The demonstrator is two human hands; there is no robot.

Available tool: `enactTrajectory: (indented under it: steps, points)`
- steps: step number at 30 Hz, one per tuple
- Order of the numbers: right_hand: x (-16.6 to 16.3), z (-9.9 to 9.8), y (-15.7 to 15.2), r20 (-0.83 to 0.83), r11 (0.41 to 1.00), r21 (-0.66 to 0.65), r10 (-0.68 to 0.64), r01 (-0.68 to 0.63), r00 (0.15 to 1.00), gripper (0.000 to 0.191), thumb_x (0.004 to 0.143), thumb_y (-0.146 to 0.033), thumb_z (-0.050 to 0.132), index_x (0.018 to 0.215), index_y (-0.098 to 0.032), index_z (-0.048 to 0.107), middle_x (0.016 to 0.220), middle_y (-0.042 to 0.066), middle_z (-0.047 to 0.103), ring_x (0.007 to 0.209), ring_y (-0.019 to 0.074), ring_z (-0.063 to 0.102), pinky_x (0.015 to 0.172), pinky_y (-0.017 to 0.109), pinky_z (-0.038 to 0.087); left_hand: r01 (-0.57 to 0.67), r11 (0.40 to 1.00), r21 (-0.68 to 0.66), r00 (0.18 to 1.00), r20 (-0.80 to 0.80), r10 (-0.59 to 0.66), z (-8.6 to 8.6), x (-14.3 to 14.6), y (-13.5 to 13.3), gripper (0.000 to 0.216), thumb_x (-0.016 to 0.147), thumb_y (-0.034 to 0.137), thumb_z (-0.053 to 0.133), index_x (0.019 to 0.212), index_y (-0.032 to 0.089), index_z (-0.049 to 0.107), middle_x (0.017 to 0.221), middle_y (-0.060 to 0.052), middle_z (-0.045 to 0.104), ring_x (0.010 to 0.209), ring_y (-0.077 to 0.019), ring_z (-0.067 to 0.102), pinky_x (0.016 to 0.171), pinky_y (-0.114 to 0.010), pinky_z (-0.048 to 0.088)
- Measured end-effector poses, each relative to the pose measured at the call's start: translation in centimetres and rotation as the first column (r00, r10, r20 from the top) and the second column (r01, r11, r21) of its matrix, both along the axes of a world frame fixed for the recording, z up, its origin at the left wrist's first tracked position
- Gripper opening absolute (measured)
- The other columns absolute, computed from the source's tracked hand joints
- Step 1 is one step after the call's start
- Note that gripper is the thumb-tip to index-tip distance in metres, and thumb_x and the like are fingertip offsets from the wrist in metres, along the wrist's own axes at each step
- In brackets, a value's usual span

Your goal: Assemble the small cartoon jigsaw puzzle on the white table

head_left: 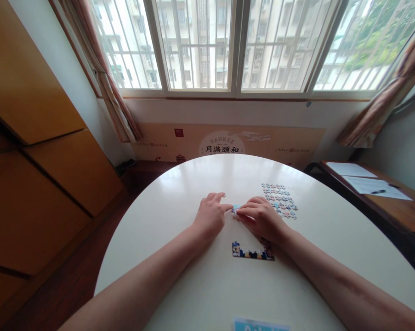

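On the round white table both my hands meet over a small jigsaw piece. My left hand rests on the table with its index finger stretched out to touch the piece. Fingers pressed together, my right hand pinches the same piece from the right. A joined strip of puzzle pieces lies just in front of my right wrist, partly hidden by it. Several loose pieces are spread out beyond my right hand.
A blue-edged card or box shows at the table's near edge. A dark side table with papers stands at the right. Wooden cabinets line the left wall. Barred windows and curtains are behind.
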State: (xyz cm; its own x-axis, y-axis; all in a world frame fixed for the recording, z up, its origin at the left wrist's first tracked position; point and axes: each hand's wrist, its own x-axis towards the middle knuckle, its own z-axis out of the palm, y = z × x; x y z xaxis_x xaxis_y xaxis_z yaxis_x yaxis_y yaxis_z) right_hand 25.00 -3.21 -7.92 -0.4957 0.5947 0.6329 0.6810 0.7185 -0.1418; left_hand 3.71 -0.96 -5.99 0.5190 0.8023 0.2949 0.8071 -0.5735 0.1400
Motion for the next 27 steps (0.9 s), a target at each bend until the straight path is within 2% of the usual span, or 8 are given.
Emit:
enactTrajectory:
  steps: [12, 18, 27]
  points:
    - [-0.09, 0.06, 0.12, 0.052, 0.999, -0.048, 0.003, 0.000, 0.999, 0.019, 0.098, -0.029, 0.060, 0.093, -0.030, 0.079, 0.094, 0.002, 0.079, 0.088, 0.0225, 0.065, 0.087, 0.041, 0.046, 0.038, 0.999, 0.001, 0.999, 0.017, -0.038, -0.07, 0.10, -0.09, 0.030, 0.094, 0.019, 0.057, 0.105, 0.035, 0.081, 0.142, -0.009, 0.058, 0.129, -0.0323, 0.050, 0.103, -0.050, 0.045]
    - [-0.01, 0.25, 0.08, 0.073, 0.998, -0.066, -0.019, 0.024, 0.997, 0.019, 0.098, -0.027, 0.060, 0.096, -0.030, 0.079, 0.101, 0.003, 0.078, 0.092, 0.0236, 0.065, 0.089, 0.044, 0.048, 0.045, 0.998, 0.043, 0.999, 0.011, -0.045, 0.19, 0.30, -0.16, 0.025, 0.096, 0.026, 0.060, 0.103, 0.035, 0.081, 0.140, -0.009, 0.061, 0.128, -0.0314, 0.051, 0.104, -0.051, 0.043]
    - [-0.47, -0.08, -0.09, 0.030, 0.989, -0.131, -0.064, 0.068, 0.997, 0.021, 0.096, -0.023, 0.059, 0.101, -0.027, 0.079, 0.116, 0.005, 0.075, 0.116, 0.0297, 0.063, 0.104, 0.052, 0.048, 0.042, 0.997, 0.058, 0.999, 0.015, -0.043, 0.34, 0.21, -0.08, 0.024, 0.096, 0.028, 0.059, 0.105, 0.033, 0.081, 0.141, -0.012, 0.060, 0.128, -0.0328, 0.052, 0.105, -0.053, 0.044]
